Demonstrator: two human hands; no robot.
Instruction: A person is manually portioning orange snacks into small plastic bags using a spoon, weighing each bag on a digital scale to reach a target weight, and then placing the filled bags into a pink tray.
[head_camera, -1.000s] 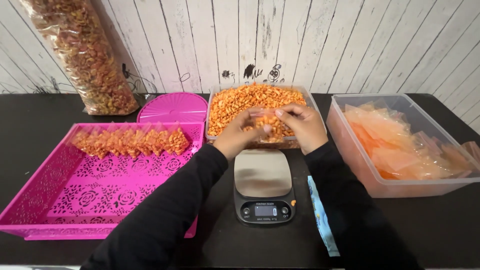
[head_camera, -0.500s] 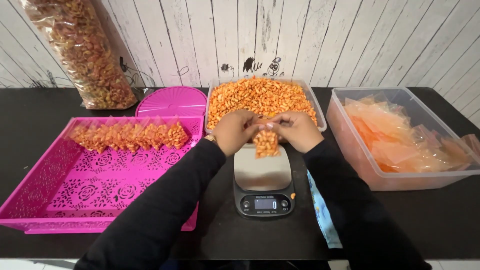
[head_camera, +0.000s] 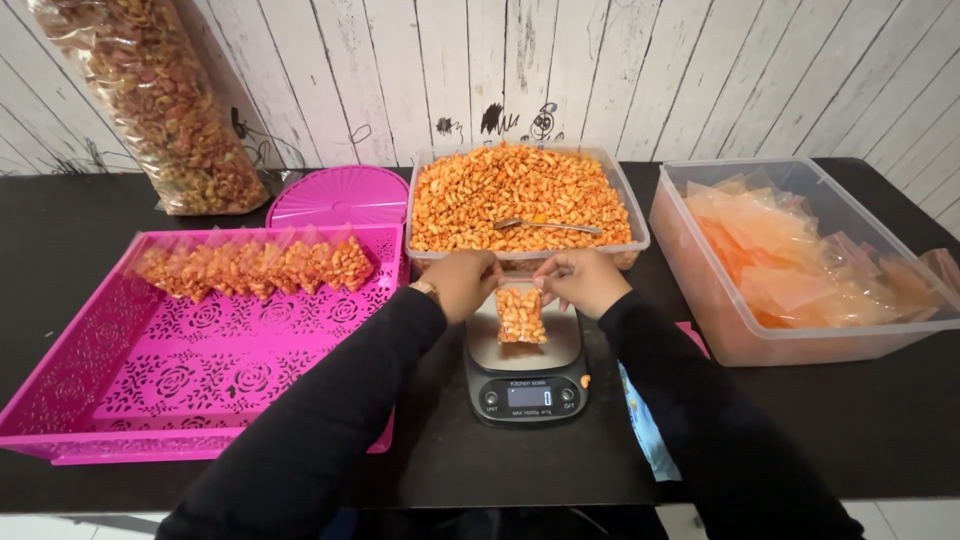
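Above the kitchen scale (head_camera: 524, 366), our left hand (head_camera: 462, 284) and right hand (head_camera: 583, 281) pinch the top edge of one small clear bag (head_camera: 521, 314) filled with orange snack pieces. We note the fingers of both hands closed on the bag's upper corners, thumbs toward us. The bag hangs upright over the steel platform of the scale; we cannot tell whether its bottom touches the platform.

Just behind the scale stands a clear tub (head_camera: 430, 252) heaped with loose orange snack pieces, a metal spoon (head_camera: 543, 224) lying on top of the heap. Right of the scale, near it, sits a larger clear bin (head_camera: 740, 345) holding a pile of flat empty orange-tinted bags. Left of the scale lies a pink perforated tray (head_camera: 180, 385); a row of filled small bags (head_camera: 255, 267) leans along its far side. Behind that tray, left and back from the scale, we see a round pink lid (head_camera: 342, 195), and further left a tall clear sack (head_camera: 150, 100) of mixed snack pieces leaning against the white plank wall. One stray orange piece (head_camera: 585, 381) lies on the scale's front right corner. Close to the scale's right edge, partly under our right sleeve, lies a blue patterned packet (head_camera: 640, 425).
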